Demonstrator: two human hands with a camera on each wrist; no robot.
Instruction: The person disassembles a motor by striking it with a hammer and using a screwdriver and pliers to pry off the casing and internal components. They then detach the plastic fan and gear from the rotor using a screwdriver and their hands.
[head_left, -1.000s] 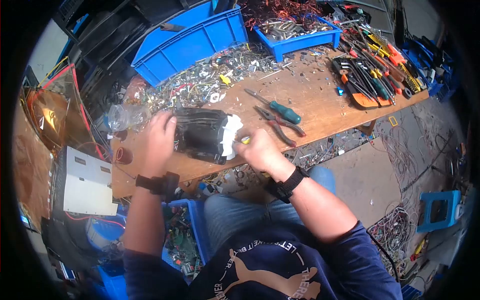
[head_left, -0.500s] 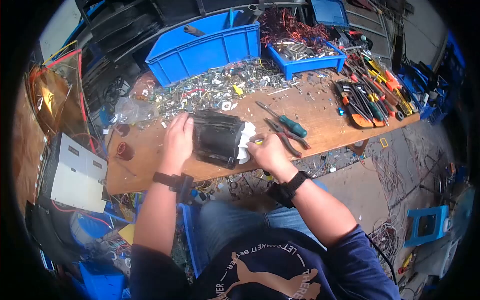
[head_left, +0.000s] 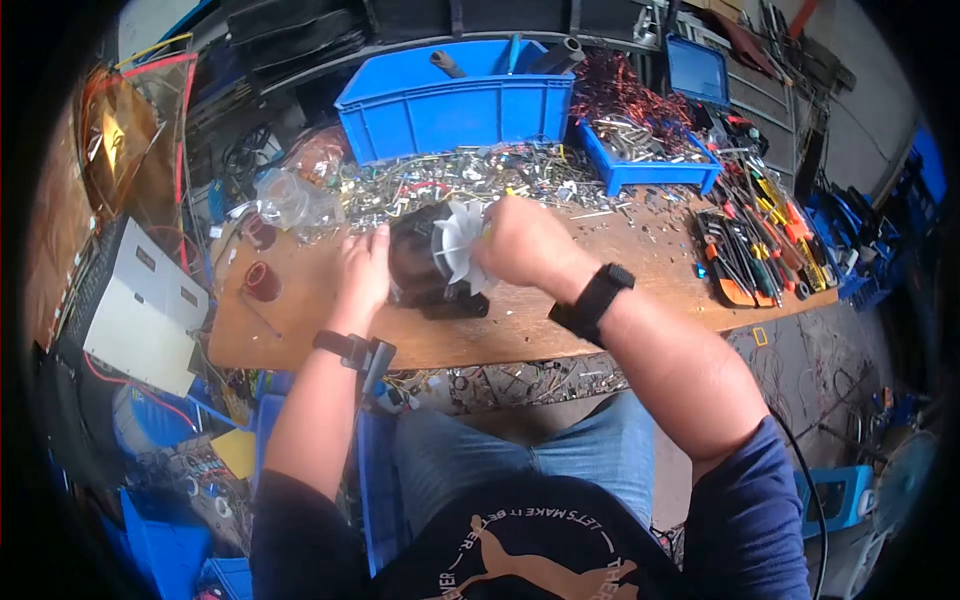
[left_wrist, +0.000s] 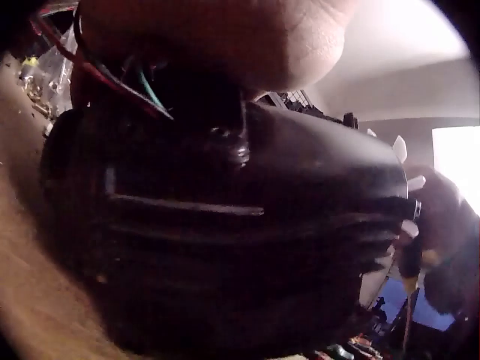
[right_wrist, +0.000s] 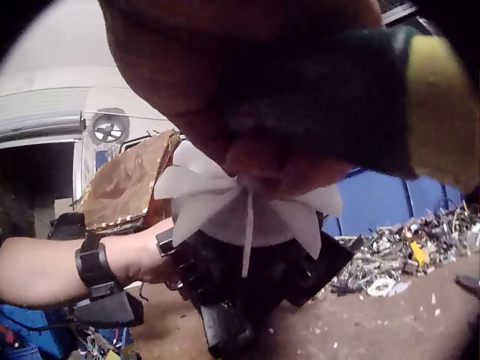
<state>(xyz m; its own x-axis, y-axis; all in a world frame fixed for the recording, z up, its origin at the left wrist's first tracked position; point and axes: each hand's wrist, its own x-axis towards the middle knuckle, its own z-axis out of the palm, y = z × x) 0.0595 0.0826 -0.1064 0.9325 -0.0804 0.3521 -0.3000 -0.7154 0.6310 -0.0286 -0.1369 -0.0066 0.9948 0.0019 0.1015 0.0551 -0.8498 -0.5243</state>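
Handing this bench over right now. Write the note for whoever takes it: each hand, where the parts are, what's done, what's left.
Left hand: holds the rear end of the black ribbed electric motor, which rests on the wooden workbench.
Right hand: grips a black-and-yellow-handled tool at the white plastic fan on the motor's front end; the tool's tip is hidden.
Done: nothing visibly removed; the fan is still on the motor.
Left: probably freeing the fan, judging by where the tool is held.
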